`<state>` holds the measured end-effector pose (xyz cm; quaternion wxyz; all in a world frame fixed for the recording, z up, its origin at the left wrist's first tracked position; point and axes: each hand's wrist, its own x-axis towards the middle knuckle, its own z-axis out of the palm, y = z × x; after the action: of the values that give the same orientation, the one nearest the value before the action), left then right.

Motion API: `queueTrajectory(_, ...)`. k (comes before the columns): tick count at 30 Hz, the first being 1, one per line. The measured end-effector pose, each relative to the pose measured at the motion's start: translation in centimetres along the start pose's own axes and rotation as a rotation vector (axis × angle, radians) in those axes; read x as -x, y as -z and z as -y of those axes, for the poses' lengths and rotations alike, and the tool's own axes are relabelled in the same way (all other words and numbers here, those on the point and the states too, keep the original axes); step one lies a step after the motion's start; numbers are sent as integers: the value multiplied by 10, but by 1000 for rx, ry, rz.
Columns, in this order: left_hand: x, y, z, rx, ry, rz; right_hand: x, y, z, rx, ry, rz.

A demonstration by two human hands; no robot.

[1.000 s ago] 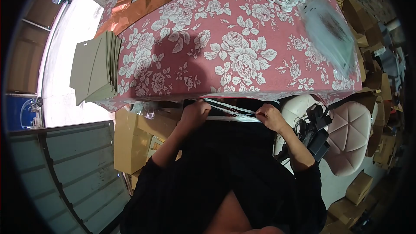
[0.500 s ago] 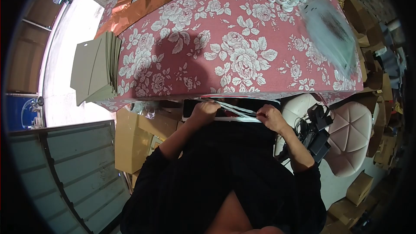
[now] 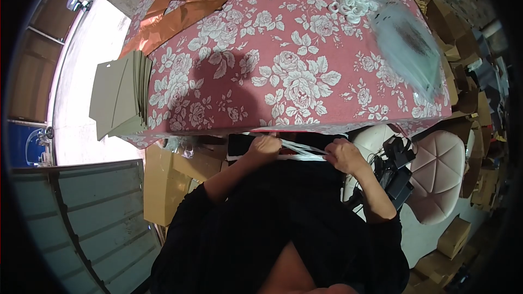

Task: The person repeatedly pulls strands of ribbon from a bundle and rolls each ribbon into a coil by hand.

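Observation:
White strands (image 3: 302,151) are stretched over my lap, just below the near edge of the floral tablecloth (image 3: 218,98). My left hand (image 3: 265,148) is closed around their left end. At their right end my right hand (image 3: 342,155) pinches them, its fingers bent together. The strands cross one another between the two hands. Dark clothing lies beneath them, and the fingertips are partly hidden.
Grey-green card sheets (image 3: 117,95) stand at the table's left edge, near an orange foil piece (image 3: 190,8). White rings (image 3: 351,4) and clear plastic bags (image 3: 408,49) lie at the right. A pale chair (image 3: 438,177) holds black adapters (image 3: 399,182); cardboard boxes (image 3: 159,185) sit lower left.
My left hand has moved right, closer to my right hand, and the strands between them span a shorter gap. The view has tilted slightly, so the table appears lower.

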<state>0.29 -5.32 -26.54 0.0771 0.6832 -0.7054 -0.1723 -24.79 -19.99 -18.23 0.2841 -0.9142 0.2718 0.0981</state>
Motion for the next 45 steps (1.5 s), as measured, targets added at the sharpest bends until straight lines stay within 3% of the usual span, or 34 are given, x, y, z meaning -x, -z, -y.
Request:
queueTrajectory(4,-20,38,-26,272,45,291,16,30,20,-40,119,-39)
queueTrajectory(8,-27,57,-49,589,-180,254,28,69,47,-207,284,-134)
queueTrajectory(13,-31,101,-81,352,-126,522,32,100,63,-473,523,-228)
queueTrajectory(17,-22,130,-83,817,-357,390,27,96,78,-700,585,-384)
queueTrajectory(18,-18,178,-95,992,-97,579,24,92,83,-796,592,-483)
queueTrajectory(20,-8,218,-103,1103,-227,285,20,78,88,-835,584,-479)
queueTrajectory(21,-4,228,-107,1098,-237,289,20,68,91,-1230,580,-332)
queueTrajectory(22,0,235,-112,1209,-265,63,18,62,98,-1619,561,-161)
queueTrajectory(23,3,242,-116,1312,-289,-168,16,62,112,-1716,561,-212)
queueTrajectory(24,8,249,-120,1310,-297,-166,11,61,117,-1712,564,-218)
queueTrajectory(26,14,260,-124,1013,-120,-367,3,64,121,-1757,758,-21)
queueTrajectory(27,9,248,-115,773,-270,-676,9,72,123,-1682,682,43)
queueTrajectory(28,6,244,-111,771,-273,-676,8,77,118,-1681,685,41)
queueTrajectory(30,4,240,-107,538,-256,-920,3,83,106,-823,866,-126)
queueTrajectory(31,6,241,-108,588,-221,-899,1,82,102,-593,845,-234)
queueTrajectory(32,12,242,-109,588,-224,-893,2,82,104,-596,842,-239)
queueTrajectory(34,25,242,-112,530,-198,-732,6,88,117,-743,688,-451)
queueTrajectory(36,29,248,-123,647,-211,-637,7,81,118,-858,646,-400)
queueTrajectory(38,28,251,-133,929,-259,-419,6,75,133,-1681,754,-59)
queueTrajectory(39,27,249,-135,1007,-210,-398,2,66,132,-1702,786,36)
queueTrajectory(40,28,248,-133,1010,-225,-386,4,60,133,-1658,709,-88)
queueTrajectory(42,33,247,-121,945,-150,-559,5,66,127,-1541,817,-15)
queueTrajectory(43,32,247,-118,913,-114,-644,7,64,124,-1392,717,-62)
queueTrajectory(44,28,246,-119,921,-132,-629,10,67,126,-1129,748,-246)
queueTrajectory(45,24,246,-121,858,-46,-825,7,68,126,-912,814,-360)
